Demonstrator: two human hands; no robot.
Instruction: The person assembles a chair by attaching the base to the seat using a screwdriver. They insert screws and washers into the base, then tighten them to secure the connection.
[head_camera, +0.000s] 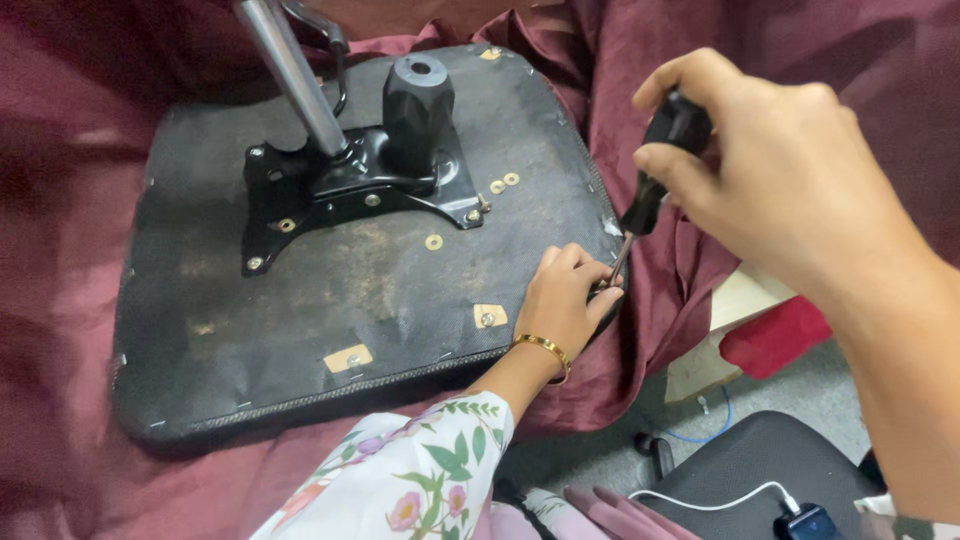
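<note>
Right hand (790, 190) was clenched round the stiff black-handled screwdriver (655, 170); left hand (565, 300) pinched its slippery tip at the upturned black chair seat (300, 320).

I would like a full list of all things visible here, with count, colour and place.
Upturned black fabric chair seat base: one, black, centre-left, on maroon cloth.
Black metal mounting plate with cylinder socket: one, black, upper middle of the base.
Silver metal lever rod: one, silver, rising from the plate.
Brass washers: several, gold, right of the plate.
Maroon cloth: one, dark red, under the base.
Black-handled screwdriver: one, black, at the base's right edge.
Gold bangle: one, left wrist.
Left hand: at the base's right edge, by the screwdriver tip.
Right hand: gripping the screwdriver.
</note>
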